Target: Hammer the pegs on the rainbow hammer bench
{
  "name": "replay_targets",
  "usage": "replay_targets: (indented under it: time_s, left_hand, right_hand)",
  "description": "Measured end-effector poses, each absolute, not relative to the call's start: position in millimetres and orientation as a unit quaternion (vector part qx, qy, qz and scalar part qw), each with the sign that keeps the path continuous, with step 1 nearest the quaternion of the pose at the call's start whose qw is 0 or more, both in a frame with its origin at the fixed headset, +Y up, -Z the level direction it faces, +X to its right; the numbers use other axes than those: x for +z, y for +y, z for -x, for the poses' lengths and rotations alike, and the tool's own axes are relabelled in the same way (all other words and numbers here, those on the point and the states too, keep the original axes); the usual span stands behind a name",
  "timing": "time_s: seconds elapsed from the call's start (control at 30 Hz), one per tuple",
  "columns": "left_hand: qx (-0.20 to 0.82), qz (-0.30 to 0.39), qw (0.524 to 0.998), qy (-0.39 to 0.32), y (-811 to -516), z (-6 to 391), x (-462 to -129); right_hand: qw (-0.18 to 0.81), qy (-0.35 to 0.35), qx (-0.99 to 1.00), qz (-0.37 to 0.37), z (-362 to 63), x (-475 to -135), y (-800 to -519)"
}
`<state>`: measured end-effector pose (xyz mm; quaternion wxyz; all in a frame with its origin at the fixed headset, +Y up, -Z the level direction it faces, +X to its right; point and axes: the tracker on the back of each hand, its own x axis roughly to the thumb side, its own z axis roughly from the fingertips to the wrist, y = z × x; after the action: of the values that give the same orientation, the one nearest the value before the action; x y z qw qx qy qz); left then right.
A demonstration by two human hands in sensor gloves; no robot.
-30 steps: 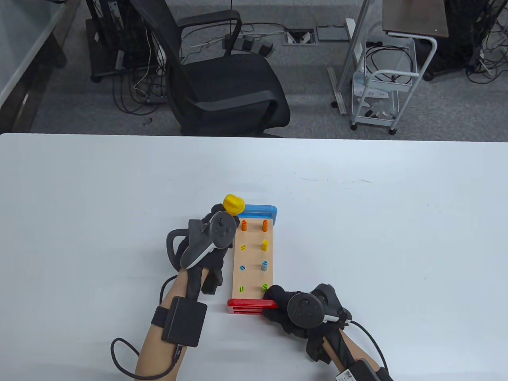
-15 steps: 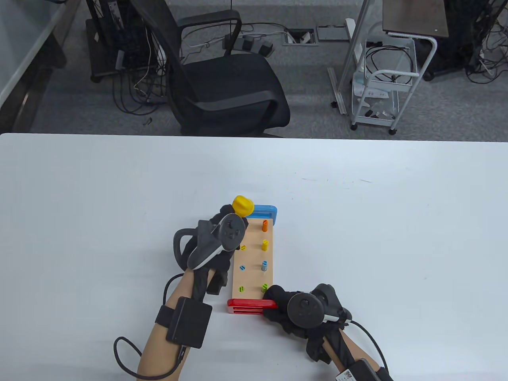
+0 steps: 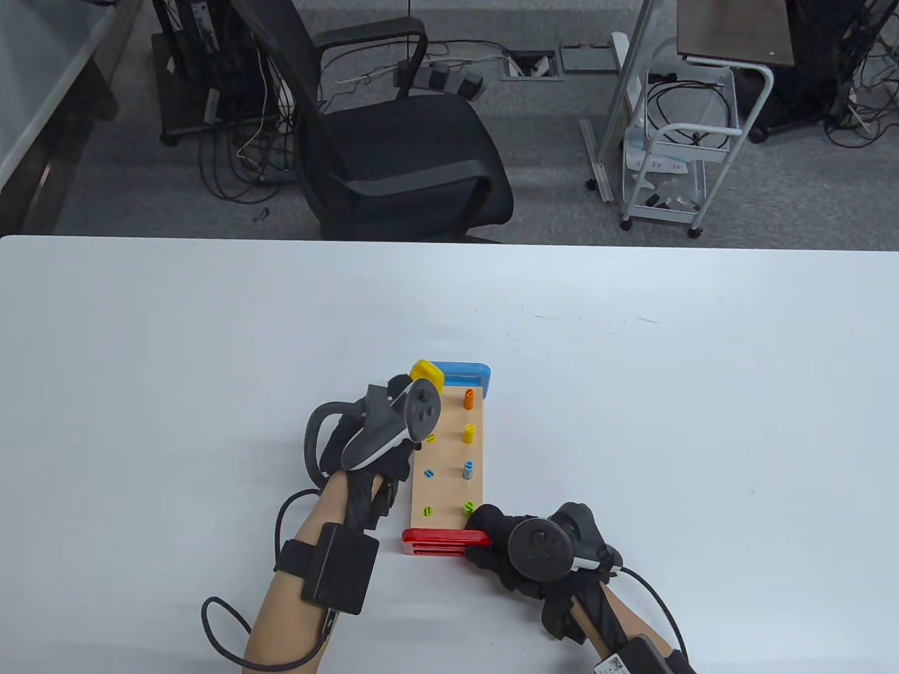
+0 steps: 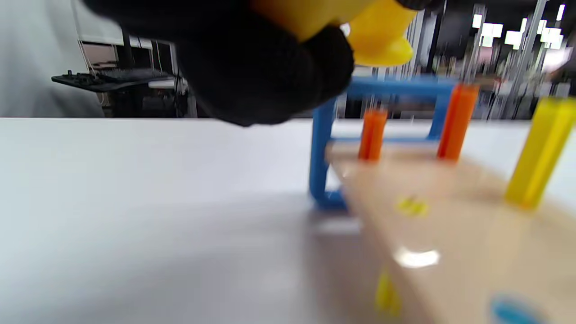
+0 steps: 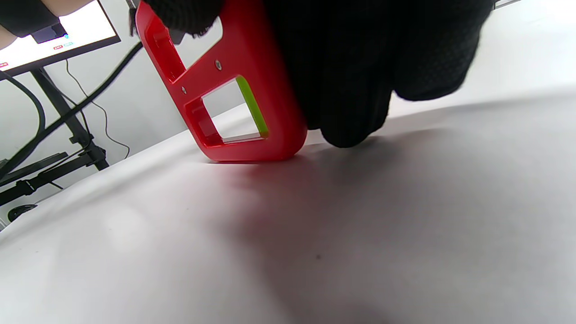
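Observation:
The hammer bench (image 3: pixel 449 460) lies on the table, a wooden top with a blue end (image 3: pixel 463 372) far and a red end (image 3: pixel 439 542) near. My left hand (image 3: pixel 395 397) grips a yellow hammer (image 3: pixel 427 375), whose head sits low over the far-left corner, above the left orange peg (image 4: pixel 372 135). That peg is hidden in the table view. In the right column the orange (image 3: pixel 468 399), yellow (image 3: pixel 468 433) and blue (image 3: pixel 468 470) pegs stand up, and the green one (image 3: pixel 468 507) stands lower. The left column's yellow (image 3: pixel 430 439), blue (image 3: pixel 428 474) and green (image 3: pixel 427 512) pegs sit flush. My right hand (image 3: pixel 491 533) grips the red end (image 5: pixel 234 90).
The white table (image 3: pixel 667 421) stretches wide on all sides of the bench. Beyond its far edge stand a black office chair (image 3: pixel 400 140) and a white cart (image 3: pixel 674 161).
My left hand moved right and swung the hammer head down from beside the blue end to over the left orange peg. My right hand and the bench stayed put.

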<state>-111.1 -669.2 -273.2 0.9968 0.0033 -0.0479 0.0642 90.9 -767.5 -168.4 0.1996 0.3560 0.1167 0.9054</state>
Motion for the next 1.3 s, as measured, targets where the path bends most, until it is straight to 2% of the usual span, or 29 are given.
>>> replay_targets:
  time_s: [0.07, 0.1, 0.17, 0.23, 0.27, 0.3, 0.33, 0.47, 0.53, 0.57, 0.6, 0.63, 0.67, 0.7, 0.73, 0.77, 0.8, 0.83, 0.9, 1.03, 1.07, 1.1, 1.17, 1.2, 1.23, 1.27, 1.3]
  left_hand:
    - [0.117, -0.012, 0.992, -0.049, -670, 111, -274]
    - [0.092, 0.014, 0.994, -0.050, -674, 108, -278]
    - [-0.116, 0.158, 0.980, -0.018, -688, 103, -285]
    - [-0.033, 0.050, 0.997, -0.049, -687, 101, -282]
    - [-0.025, 0.104, 0.993, -0.046, -691, 100, -285]
    - [-0.039, 0.126, 0.991, -0.037, -688, 102, -282]
    - [-0.034, 0.090, 0.994, -0.043, -689, 103, -282]
    - [-0.047, 0.093, 0.994, -0.040, -687, 103, -282]
    - [-0.024, 0.044, 0.998, -0.037, -677, 106, -279]
    - [0.037, -0.011, 0.999, -0.038, -673, 109, -278]
    - [0.077, -0.026, 0.996, -0.036, -674, 110, -277]
    - [0.097, -0.007, 0.995, -0.040, -680, 109, -279]
    - [0.055, 0.054, 0.996, -0.042, -688, 105, -284]
    - [-0.067, 0.176, 0.982, -0.024, -699, 101, -287]
    - [-0.078, 0.126, 0.988, -0.040, -690, 103, -285]
    - [-0.040, 0.067, 0.996, -0.043, -689, 101, -284]
    - [-0.015, 0.077, 0.996, -0.045, -692, 100, -286]
    - [-0.036, 0.128, 0.990, -0.036, -691, 101, -285]
    - [-0.027, 0.084, 0.995, -0.043, -694, 103, -284]
    - [-0.044, 0.096, 0.994, -0.036, -686, 103, -281]
    - [-0.033, 0.080, 0.996, -0.037, -681, 104, -279]
    - [0.021, 0.028, 0.998, -0.045, -675, 106, -276]
    - [0.109, -0.029, 0.992, -0.057, -673, 106, -271]
    - [0.108, -0.029, 0.992, -0.059, -678, 104, -271]
    - [0.047, 0.016, 0.997, -0.056, -686, 100, -277]
    - [-0.091, 0.150, 0.984, -0.031, -701, 95, -284]
    - [-0.126, 0.163, 0.978, -0.033, -694, 95, -279]
  right_hand:
    - [0.198, 0.116, 0.906, -0.356, -91, -168, -767]
    - [0.198, 0.116, 0.906, -0.356, -91, -168, -767]
    - [0.198, 0.116, 0.906, -0.356, -91, -168, -767]
    - [0.196, 0.116, 0.907, -0.355, -91, -168, -767]
    - [0.196, 0.115, 0.907, -0.355, -91, -168, -767]
    - [0.197, 0.116, 0.906, -0.355, -91, -168, -767]
    - [0.197, 0.116, 0.906, -0.355, -91, -168, -767]
    - [0.197, 0.116, 0.906, -0.355, -91, -168, -767]
    - [0.197, 0.116, 0.907, -0.355, -91, -168, -767]
    - [0.196, 0.115, 0.907, -0.355, -91, -168, -767]
    - [0.196, 0.115, 0.907, -0.355, -91, -168, -767]
    - [0.196, 0.115, 0.907, -0.355, -91, -168, -767]
    - [0.197, 0.116, 0.907, -0.355, -91, -168, -767]
    - [0.198, 0.116, 0.906, -0.355, -91, -168, -767]
    - [0.198, 0.116, 0.906, -0.355, -91, -168, -767]
    - [0.197, 0.117, 0.906, -0.355, -91, -168, -767]
    - [0.197, 0.116, 0.906, -0.355, -91, -168, -768]
    - [0.198, 0.116, 0.906, -0.355, -91, -168, -768]
    - [0.197, 0.117, 0.906, -0.355, -91, -168, -768]
    - [0.197, 0.116, 0.906, -0.355, -91, -168, -768]
    - [0.197, 0.116, 0.907, -0.355, -91, -168, -768]
    - [0.197, 0.116, 0.906, -0.355, -91, -168, -768]
    - [0.197, 0.115, 0.906, -0.355, -91, -168, -768]
    - [0.198, 0.116, 0.906, -0.356, -91, -168, -768]
    - [0.198, 0.116, 0.906, -0.356, -91, -168, -768]
    - [0.198, 0.116, 0.906, -0.356, -91, -168, -768]
    - [0.198, 0.116, 0.906, -0.355, -91, -168, -768]
